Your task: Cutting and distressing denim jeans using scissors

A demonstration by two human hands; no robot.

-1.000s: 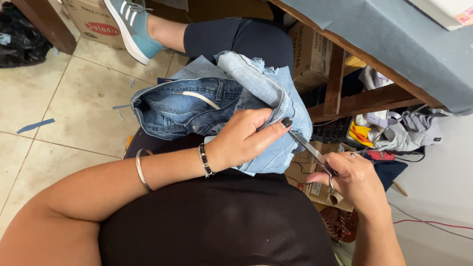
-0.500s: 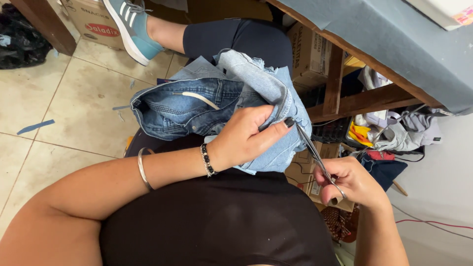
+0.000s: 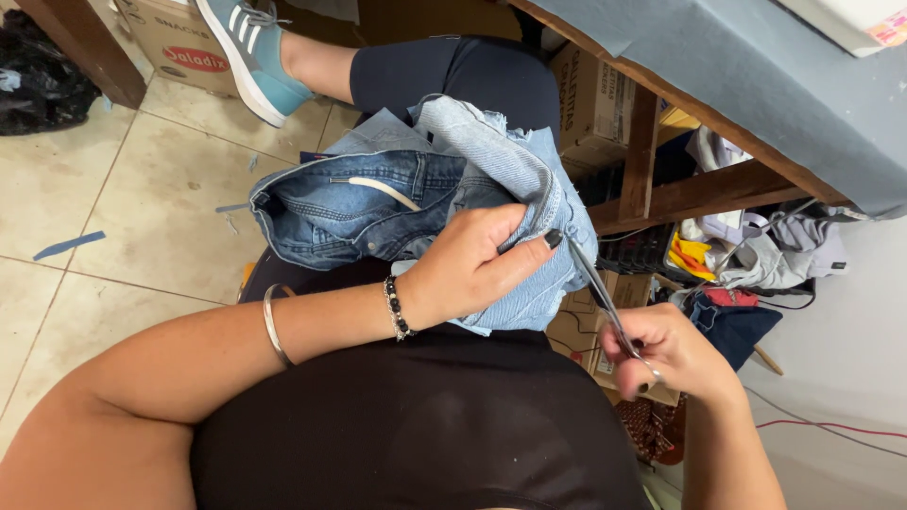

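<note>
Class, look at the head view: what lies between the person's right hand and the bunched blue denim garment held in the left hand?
Slim metal scissors span it, from right hand to blue denim garment, in the head view.

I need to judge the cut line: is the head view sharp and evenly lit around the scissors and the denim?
Head view: soft, even light with no glare; the denim and left hand are sharp; the scissors look thin but clear; the right hand is slightly soft; the frame edges bend from the wide lens.
</note>
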